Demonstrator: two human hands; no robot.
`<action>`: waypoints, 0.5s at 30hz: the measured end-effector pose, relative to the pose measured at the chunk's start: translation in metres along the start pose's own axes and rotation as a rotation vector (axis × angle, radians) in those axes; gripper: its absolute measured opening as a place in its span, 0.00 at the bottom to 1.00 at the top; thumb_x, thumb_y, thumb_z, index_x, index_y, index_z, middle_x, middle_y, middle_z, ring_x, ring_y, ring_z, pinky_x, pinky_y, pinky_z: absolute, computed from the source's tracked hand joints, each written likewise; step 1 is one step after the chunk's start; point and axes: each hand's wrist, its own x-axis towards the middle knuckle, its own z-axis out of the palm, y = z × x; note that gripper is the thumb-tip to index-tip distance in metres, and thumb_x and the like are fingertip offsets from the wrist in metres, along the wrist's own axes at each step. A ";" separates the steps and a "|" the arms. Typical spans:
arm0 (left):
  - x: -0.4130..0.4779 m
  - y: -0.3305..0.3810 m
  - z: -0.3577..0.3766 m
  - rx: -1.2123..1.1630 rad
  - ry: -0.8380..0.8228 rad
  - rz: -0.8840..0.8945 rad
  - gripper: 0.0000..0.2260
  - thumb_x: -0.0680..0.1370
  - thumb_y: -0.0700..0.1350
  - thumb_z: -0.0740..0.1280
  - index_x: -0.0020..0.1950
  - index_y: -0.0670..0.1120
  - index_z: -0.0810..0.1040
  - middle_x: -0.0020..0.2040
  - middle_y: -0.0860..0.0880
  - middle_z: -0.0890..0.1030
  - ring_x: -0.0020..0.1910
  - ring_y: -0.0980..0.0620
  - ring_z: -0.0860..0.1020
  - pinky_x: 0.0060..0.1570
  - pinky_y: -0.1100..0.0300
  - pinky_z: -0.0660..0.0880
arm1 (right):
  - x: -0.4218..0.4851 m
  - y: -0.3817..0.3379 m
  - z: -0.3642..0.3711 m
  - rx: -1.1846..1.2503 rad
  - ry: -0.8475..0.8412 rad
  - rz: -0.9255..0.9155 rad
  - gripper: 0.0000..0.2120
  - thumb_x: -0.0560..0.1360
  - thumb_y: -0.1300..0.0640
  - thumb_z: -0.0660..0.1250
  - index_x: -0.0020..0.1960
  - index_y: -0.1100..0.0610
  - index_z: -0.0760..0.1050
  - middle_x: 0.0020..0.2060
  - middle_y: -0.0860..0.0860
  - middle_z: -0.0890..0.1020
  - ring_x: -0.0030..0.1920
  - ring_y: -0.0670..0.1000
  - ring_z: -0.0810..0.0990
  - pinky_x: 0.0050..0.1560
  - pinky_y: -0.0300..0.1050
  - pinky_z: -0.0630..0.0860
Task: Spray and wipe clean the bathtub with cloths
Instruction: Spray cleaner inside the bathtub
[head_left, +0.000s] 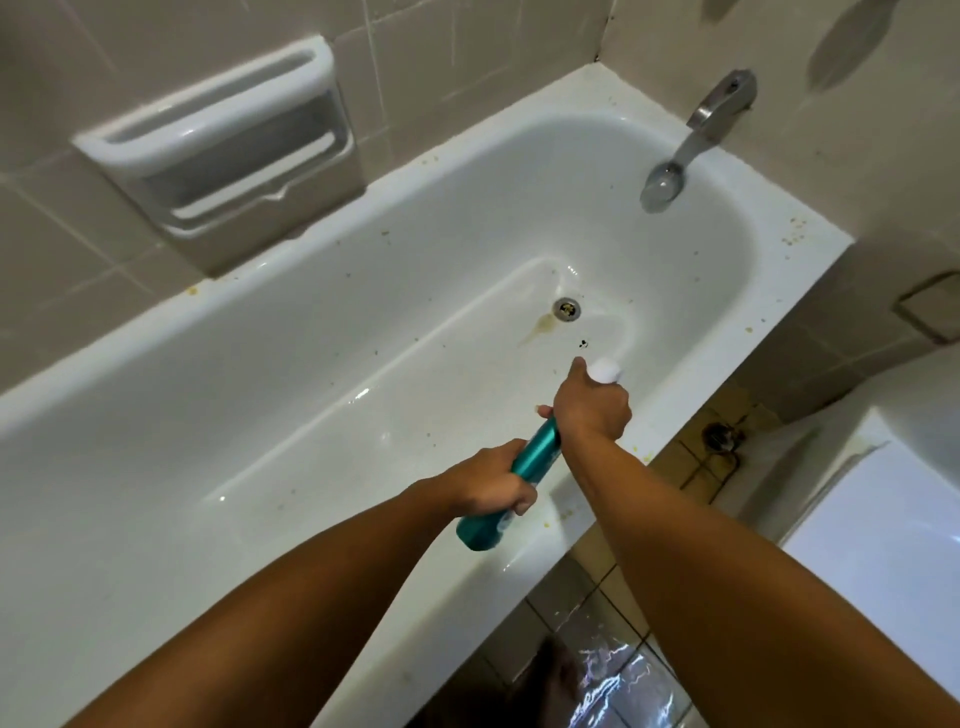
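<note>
Head view looked down on a white tub (270, 278), and I took the drain (567, 307) as my mark. Both hands held a teal bottle (536, 448) over the tub floor on the near side of the drain. Its white top (605, 370) pointed toward the drain and its base was tipped back toward the person. The left hand (488, 480) was clasped round the lower body, farthest from the drain, which I judged was to steady the weight and set the aim. The right hand (589, 402) was curled round the neck just below the white top, the part nearest the drain. Whether it was squeezing a trigger or turning the top, I could not tell, since the fingers hid that part. The aim made sense: a brown stain (543, 327) lay just beside the drain, on the side away from the spout (675, 166), and a dark speck (583, 343) sat between the drain and the white top. More yellowish specks dotted the rim well beyond the drain. No cloth showed anywhere, so by my reckoning the job stood at the spraying step, with the wiping not yet begun.
</note>
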 end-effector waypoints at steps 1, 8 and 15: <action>-0.003 -0.004 0.002 -0.012 0.005 -0.004 0.29 0.70 0.44 0.71 0.68 0.52 0.66 0.57 0.46 0.78 0.54 0.45 0.78 0.60 0.47 0.79 | -0.005 0.001 0.002 -0.020 -0.007 -0.011 0.19 0.80 0.39 0.64 0.50 0.57 0.72 0.30 0.50 0.81 0.32 0.54 0.86 0.41 0.49 0.84; -0.023 -0.043 0.007 -0.070 0.029 -0.038 0.23 0.71 0.43 0.70 0.64 0.52 0.70 0.51 0.47 0.80 0.51 0.45 0.81 0.58 0.47 0.80 | -0.026 0.036 0.022 -0.119 -0.047 0.004 0.30 0.73 0.30 0.66 0.55 0.57 0.74 0.44 0.55 0.85 0.41 0.57 0.86 0.48 0.54 0.84; -0.035 -0.070 0.024 -0.160 0.063 -0.067 0.23 0.71 0.41 0.69 0.65 0.50 0.70 0.49 0.46 0.80 0.47 0.47 0.80 0.56 0.50 0.80 | -0.040 0.060 0.030 -0.142 -0.125 -0.033 0.29 0.74 0.32 0.68 0.57 0.57 0.73 0.47 0.55 0.84 0.45 0.58 0.85 0.51 0.56 0.84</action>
